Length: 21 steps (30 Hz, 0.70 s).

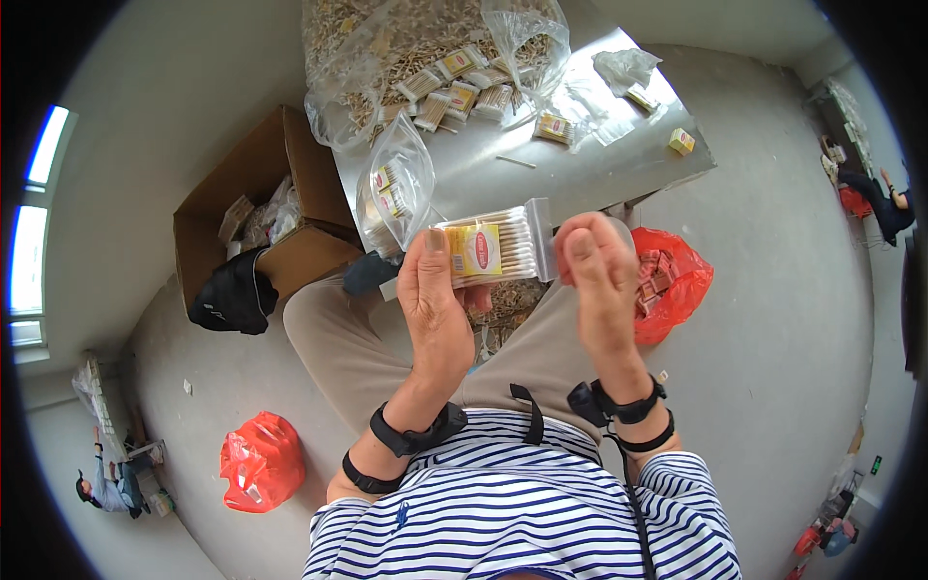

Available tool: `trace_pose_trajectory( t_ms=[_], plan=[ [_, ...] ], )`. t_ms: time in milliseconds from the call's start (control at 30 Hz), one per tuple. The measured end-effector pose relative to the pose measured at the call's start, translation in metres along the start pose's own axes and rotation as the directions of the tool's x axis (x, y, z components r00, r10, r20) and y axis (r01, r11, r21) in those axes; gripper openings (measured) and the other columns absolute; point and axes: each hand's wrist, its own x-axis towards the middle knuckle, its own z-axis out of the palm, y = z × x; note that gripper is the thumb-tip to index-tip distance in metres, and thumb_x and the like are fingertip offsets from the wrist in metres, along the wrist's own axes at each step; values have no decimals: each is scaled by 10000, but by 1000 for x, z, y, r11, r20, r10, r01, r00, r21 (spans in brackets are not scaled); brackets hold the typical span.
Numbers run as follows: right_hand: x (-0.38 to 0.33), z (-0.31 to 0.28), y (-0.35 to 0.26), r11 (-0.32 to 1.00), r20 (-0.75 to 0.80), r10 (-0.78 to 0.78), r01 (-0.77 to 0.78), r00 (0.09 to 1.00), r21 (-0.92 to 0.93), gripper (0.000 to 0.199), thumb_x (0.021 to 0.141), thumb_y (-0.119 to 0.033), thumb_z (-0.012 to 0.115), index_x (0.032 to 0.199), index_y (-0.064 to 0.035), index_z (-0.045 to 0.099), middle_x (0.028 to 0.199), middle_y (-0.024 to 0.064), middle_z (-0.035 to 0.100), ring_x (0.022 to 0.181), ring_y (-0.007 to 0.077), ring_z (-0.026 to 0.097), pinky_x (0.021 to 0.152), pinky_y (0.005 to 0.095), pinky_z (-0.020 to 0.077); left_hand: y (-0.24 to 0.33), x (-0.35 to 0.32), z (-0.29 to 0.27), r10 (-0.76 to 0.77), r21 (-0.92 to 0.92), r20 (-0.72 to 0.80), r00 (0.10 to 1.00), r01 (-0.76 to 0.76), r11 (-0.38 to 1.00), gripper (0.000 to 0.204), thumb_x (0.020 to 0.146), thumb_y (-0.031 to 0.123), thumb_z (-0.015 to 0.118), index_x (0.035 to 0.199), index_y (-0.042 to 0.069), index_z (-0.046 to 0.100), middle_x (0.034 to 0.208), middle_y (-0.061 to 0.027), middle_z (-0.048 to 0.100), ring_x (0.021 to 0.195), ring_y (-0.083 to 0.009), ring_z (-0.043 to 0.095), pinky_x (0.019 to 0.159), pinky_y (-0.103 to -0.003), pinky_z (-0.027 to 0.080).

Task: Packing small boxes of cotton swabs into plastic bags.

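Note:
Over my lap, my left hand (432, 300) grips a small clear zip bag of cotton swabs (512, 244), thumb on top by its yellow and red label. White swab tips line up toward the bag's zip edge on the right. At that edge is my right hand (601, 275), fingers curled, seemingly pinching the zip strip; the exact contact is partly hidden. Just beyond my left hand, an open clear bag (398, 184) at the table's edge contains several labelled packs.
A metal table (619, 164) carries a large plastic bag of loose swabs (362, 58), filled packs (462, 97) and a small yellow box (681, 142). A cardboard box (227, 184) stands left. Red bags sit right (677, 314) and lower left (261, 464). Other people are far off at both sides.

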Motion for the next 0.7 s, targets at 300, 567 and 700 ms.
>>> trace_pose_trajectory(
  t_ms=[300,567,700],
  plan=[
    [5,31,1,993,-52,-114,113,992,-24,432,1054,-336,567,751,-36,502,680,-66,403,650,24,322,534,218,296,5,-11,5,-27,46,-9,1000,28,999,410,1086,434,432,989,66,586,823,-14,611,629,-66,531,533,-212,449],
    [13,26,0,963,-116,145,-113,983,245,354,1034,-308,600,809,-34,591,696,-39,557,543,8,393,469,220,328,17,-14,2,62,19,163,985,-66,998,372,1087,379,453,1078,30,582,846,-36,639,655,-66,567,572,-207,477],
    [22,3,20,492,352,442,-551,825,675,314,990,-314,645,964,-1,627,805,72,697,444,66,479,451,245,477,25,-12,-1,77,-10,249,966,-77,997,287,1033,165,570,1260,-6,533,929,-65,651,719,-71,582,684,-209,498]
  ],
)
